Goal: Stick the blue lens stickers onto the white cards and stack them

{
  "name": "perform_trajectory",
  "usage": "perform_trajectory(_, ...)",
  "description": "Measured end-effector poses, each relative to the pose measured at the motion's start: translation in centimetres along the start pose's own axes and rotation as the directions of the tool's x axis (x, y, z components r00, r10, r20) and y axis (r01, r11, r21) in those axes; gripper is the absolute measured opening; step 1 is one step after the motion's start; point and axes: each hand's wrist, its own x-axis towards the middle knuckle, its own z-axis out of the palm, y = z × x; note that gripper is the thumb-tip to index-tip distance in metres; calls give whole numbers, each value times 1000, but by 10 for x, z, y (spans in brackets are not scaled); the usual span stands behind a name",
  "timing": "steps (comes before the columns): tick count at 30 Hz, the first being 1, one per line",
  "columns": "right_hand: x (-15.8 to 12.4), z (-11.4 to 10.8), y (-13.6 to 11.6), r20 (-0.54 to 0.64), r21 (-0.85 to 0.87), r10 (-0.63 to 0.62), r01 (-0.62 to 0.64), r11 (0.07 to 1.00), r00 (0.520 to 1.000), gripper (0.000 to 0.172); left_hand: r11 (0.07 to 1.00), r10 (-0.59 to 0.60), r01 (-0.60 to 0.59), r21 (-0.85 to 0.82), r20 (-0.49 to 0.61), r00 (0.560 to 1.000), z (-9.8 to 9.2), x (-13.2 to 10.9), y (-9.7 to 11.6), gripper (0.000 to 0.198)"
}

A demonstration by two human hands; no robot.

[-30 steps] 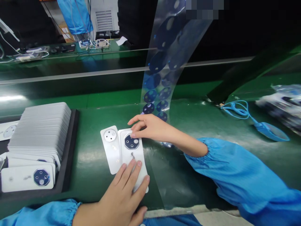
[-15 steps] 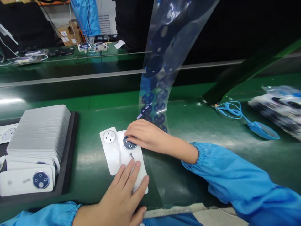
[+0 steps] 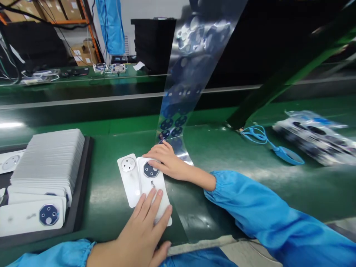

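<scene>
Two white cards lie side by side on the green bench. The right card (image 3: 152, 181) carries a dark blue octagonal lens piece (image 3: 150, 170) and small dark characters, while the left card (image 3: 130, 185) has a round silver-white piece (image 3: 128, 164). My left hand (image 3: 139, 226) lies across the lower part of the right card, fingers pressing on it. My right hand (image 3: 164, 161) rests at that card's upper right edge, fingertips beside the lens piece. Nothing else is in either hand.
A black tray (image 3: 80, 185) at the left holds a tall stack of white cards (image 3: 47, 163) and a card with a lens piece (image 3: 30, 217). A clear film strip (image 3: 178, 92) with dark discs rises behind the cards. A blue wrist strap (image 3: 258, 135) and a plastic bag (image 3: 311, 139) lie at the right.
My right hand has slid off the lens piece toward the right, leaving it uncovered. My left hand stays on the card. The background has shifted as the camera turned.
</scene>
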Motion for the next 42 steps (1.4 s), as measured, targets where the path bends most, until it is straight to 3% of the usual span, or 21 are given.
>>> perform_trajectory(6,-7,-10,4,181,330,25,-85,940,983,44,1000,6,-6,0,-4,1000,1,0,0,79)
perform_trajectory(13,-10,1,9,87,464,23,-61,884,996,50,1000,-2,2,-9,-3,1000,0,0,1,77)
perform_trajectory(20,-10,2,12,126,566,6,-77,821,992,60,1000,7,-7,13,-1,1000,0,0,0,81)
perform_trajectory(30,-12,-5,13,264,513,-46,-100,853,963,71,1000,12,-12,7,-11,1000,0,0,0,82)
perform_trajectory(42,-10,-2,13,231,568,-21,-117,815,973,62,1000,9,-9,-10,2,1000,1,-1,0,83)
